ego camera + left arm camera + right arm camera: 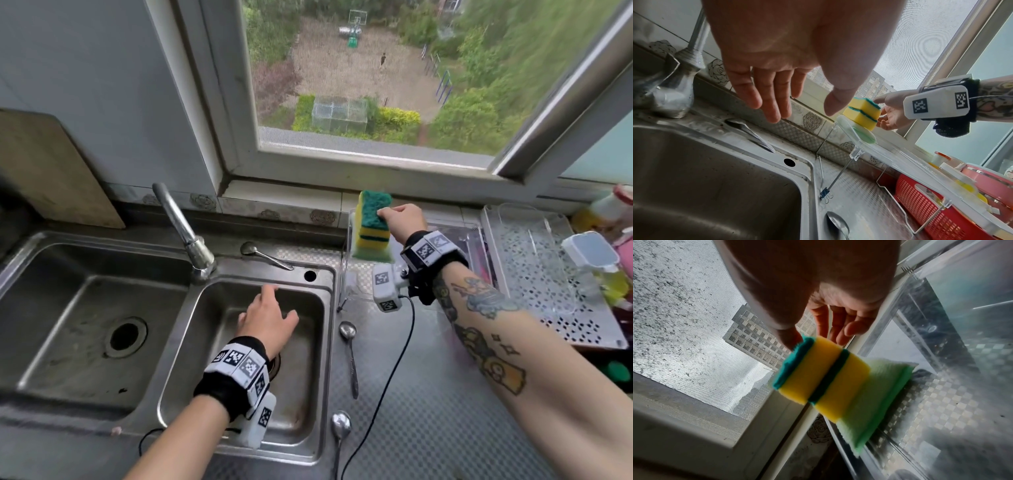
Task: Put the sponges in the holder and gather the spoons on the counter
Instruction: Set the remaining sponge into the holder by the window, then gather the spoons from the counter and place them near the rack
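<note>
Two yellow-and-green sponges are stacked on a pale green one at the left end of the clear holder. My right hand is at the stack: its thumb touches the top sponge's green face, and its fingers hang loose beside it. My left hand hovers over the right basin, fingers spread, holding nothing. One spoon lies on the sink rim behind the basin. Two more spoons lie on the counter right of the sink.
The faucet stands between the two basins, and the left basin has an open drain. A cutting board leans at the far left. At the right are a perforated tray, a lidded container and a red basket.
</note>
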A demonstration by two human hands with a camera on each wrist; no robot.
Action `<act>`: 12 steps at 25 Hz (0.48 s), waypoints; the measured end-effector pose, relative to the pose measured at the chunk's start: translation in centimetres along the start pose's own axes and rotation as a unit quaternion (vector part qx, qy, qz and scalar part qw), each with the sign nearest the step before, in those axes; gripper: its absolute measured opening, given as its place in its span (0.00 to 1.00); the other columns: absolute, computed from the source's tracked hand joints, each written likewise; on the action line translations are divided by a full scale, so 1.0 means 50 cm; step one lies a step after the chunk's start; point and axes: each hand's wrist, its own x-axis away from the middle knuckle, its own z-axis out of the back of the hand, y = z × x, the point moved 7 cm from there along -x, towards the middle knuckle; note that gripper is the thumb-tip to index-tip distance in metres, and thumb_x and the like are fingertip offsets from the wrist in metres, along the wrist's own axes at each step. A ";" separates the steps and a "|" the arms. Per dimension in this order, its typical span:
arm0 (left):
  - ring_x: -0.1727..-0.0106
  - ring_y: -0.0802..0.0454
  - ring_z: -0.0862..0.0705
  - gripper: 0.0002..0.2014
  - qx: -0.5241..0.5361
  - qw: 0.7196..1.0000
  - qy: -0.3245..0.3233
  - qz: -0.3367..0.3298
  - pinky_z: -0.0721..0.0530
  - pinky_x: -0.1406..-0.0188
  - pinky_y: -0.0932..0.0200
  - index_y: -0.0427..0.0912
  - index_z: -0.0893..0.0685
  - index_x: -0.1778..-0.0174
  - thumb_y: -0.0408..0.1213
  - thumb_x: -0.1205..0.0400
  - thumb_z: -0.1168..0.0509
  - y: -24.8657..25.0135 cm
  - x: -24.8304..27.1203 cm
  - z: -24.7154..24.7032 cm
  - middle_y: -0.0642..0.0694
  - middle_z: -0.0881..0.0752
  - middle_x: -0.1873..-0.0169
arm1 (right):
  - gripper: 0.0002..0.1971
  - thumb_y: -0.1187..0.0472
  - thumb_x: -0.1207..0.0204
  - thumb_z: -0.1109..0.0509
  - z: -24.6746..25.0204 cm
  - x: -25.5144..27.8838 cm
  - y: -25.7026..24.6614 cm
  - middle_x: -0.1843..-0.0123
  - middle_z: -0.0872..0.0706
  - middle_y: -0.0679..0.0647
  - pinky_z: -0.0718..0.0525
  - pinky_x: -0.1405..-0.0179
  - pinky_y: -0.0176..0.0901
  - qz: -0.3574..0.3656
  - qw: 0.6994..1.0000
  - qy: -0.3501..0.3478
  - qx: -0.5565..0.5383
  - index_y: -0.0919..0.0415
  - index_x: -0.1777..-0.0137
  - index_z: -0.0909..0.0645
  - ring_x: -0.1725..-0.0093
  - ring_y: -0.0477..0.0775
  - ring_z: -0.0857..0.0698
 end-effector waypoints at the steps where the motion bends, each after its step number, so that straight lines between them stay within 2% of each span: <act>1: 0.29 0.43 0.23 0.29 -0.003 1.000 -0.001 -0.001 0.29 0.26 0.45 0.46 0.34 0.25 0.46 0.22 0.36 0.004 -0.003 0.000 0.44 0.21 0.32 | 0.17 0.50 0.28 0.29 0.004 0.004 0.000 0.55 0.17 0.56 0.26 0.53 0.44 -0.002 1.000 0.003 -0.009 0.63 0.48 0.15 0.54 0.58 0.20; 3: 0.29 0.43 0.23 0.28 -0.009 1.000 -0.001 -0.005 0.28 0.26 0.45 0.46 0.33 0.25 0.46 0.22 0.36 0.008 -0.011 0.001 0.44 0.21 0.31 | 0.24 0.48 0.28 0.29 0.020 0.020 -0.003 0.45 0.18 0.55 0.27 0.48 0.44 -0.007 0.999 0.029 -0.033 0.62 0.38 0.21 0.47 0.56 0.21; 5: 0.29 0.42 0.22 0.28 -0.016 1.000 -0.001 -0.009 0.27 0.27 0.45 0.46 0.32 0.26 0.47 0.23 0.36 0.012 -0.024 0.000 0.44 0.20 0.31 | 0.24 0.48 0.29 0.30 0.042 0.044 -0.007 0.38 0.21 0.57 0.24 0.42 0.46 0.012 0.996 0.068 -0.055 0.60 0.37 0.23 0.43 0.57 0.21; 6: 0.29 0.42 0.22 0.27 -0.019 1.000 -0.003 -0.009 0.27 0.27 0.45 0.47 0.31 0.27 0.47 0.23 0.36 0.013 -0.033 -0.003 0.43 0.20 0.31 | 0.23 0.49 0.29 0.30 0.050 0.062 -0.007 0.37 0.22 0.57 0.24 0.41 0.46 0.027 0.994 0.082 -0.064 0.60 0.37 0.24 0.43 0.56 0.21; 9: 0.28 0.41 0.23 0.27 -0.035 0.999 -0.015 -0.002 0.27 0.27 0.45 0.46 0.30 0.27 0.46 0.22 0.37 0.018 -0.072 -0.015 0.43 0.21 0.29 | 0.20 0.52 0.27 0.30 0.049 0.124 0.005 0.44 0.23 0.55 0.27 0.50 0.42 0.049 0.993 0.085 -0.061 0.59 0.38 0.24 0.50 0.52 0.23; 12: 0.27 0.40 0.25 0.26 -0.047 0.998 -0.037 0.012 0.28 0.26 0.44 0.45 0.30 0.26 0.44 0.21 0.38 0.012 -0.116 -0.035 0.41 0.24 0.28 | 0.15 0.54 0.26 0.31 0.014 0.188 0.032 0.57 0.23 0.49 0.26 0.61 0.42 0.051 0.996 0.037 -0.070 0.57 0.41 0.24 0.59 0.48 0.24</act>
